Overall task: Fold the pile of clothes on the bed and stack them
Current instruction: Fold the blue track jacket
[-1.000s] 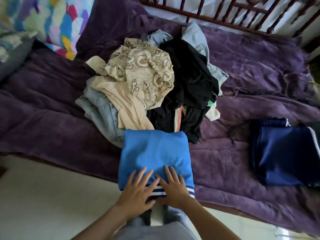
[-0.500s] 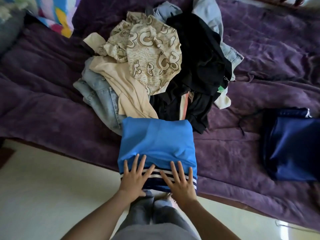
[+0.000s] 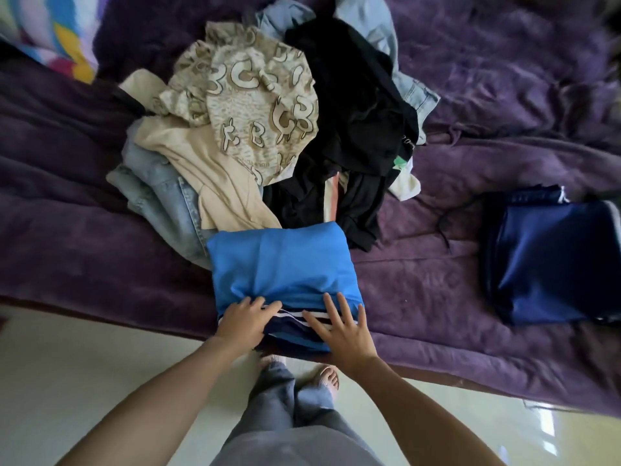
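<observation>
Folded bright-blue jersey garment with a navy-and-white striped hem (image 3: 285,264) lies at the near edge of the bed, on the purple plush blanket (image 3: 437,314); its far side touches the unfolded pile of clothes (image 3: 268,129) — beige, denim, black; a folded navy satin-look garment (image 3: 551,260) sits well apart to the right, apparently the start of the stack.

Left hand (image 3: 247,319): fingers curled into the cloth at the striped hem, seemingly gripping it; right hand (image 3: 339,331): fingers straight and spread, pressing flat on the same hem.

Judgement on handling: light, soft, limp; no stiffness of its own, so the folds will likely sag or slide open if lifted by one corner; the surface does not look slippery; the blanket may cling a little. Best hold — both hands under the near folded edge, palms supporting from below, carried level to the navy garment.
</observation>
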Demonstrator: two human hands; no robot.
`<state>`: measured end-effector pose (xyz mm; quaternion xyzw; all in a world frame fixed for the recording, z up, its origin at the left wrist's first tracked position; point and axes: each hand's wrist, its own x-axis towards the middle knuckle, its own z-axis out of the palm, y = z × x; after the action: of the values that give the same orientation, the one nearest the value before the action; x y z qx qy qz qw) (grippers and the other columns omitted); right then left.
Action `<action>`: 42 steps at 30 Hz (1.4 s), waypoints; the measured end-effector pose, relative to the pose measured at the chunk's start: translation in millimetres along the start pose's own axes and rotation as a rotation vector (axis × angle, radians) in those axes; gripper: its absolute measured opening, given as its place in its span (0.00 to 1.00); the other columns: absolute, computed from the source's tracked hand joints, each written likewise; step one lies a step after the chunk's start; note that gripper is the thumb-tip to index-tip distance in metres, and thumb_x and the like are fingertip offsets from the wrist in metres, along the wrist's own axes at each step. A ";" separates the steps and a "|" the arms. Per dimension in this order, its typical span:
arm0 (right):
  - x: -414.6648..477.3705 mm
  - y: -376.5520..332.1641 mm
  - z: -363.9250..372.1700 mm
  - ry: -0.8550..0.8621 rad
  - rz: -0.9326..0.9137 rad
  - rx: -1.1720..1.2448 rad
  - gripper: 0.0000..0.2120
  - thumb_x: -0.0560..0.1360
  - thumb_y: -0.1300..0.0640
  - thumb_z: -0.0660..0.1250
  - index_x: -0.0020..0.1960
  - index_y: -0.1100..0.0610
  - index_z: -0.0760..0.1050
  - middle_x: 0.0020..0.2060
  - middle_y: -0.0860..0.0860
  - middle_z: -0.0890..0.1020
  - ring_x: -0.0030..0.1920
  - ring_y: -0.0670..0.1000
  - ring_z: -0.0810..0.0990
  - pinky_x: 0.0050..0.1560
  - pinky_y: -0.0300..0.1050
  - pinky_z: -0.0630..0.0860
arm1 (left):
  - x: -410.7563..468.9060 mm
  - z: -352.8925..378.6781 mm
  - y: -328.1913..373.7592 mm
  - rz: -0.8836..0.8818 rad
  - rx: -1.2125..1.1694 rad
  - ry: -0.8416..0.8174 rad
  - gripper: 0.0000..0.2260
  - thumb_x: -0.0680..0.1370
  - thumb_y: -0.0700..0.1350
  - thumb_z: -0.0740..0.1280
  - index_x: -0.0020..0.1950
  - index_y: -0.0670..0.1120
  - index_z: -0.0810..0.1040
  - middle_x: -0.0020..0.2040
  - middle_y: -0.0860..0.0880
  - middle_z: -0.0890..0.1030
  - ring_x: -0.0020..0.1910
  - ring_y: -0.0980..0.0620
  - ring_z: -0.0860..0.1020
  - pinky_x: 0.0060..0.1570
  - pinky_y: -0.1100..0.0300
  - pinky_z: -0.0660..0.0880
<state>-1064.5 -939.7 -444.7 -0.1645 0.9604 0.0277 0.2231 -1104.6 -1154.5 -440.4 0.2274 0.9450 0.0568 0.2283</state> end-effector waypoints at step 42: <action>-78.3 277.9 -214.3 0.758 0.144 -0.179 0.35 0.52 0.53 0.78 0.55 0.49 0.65 0.44 0.47 0.82 0.36 0.52 0.79 0.30 0.38 0.74 | 145.7 -294.2 225.1 0.240 0.146 0.284 0.27 0.74 0.46 0.64 0.72 0.58 0.63 0.64 0.54 0.72 0.63 0.52 0.72 0.53 0.58 0.71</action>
<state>-1179.4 -680.6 -223.4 -0.1141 0.9776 0.0641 -0.1648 -1263.7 -888.7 -190.3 0.3442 0.9353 0.0463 0.0670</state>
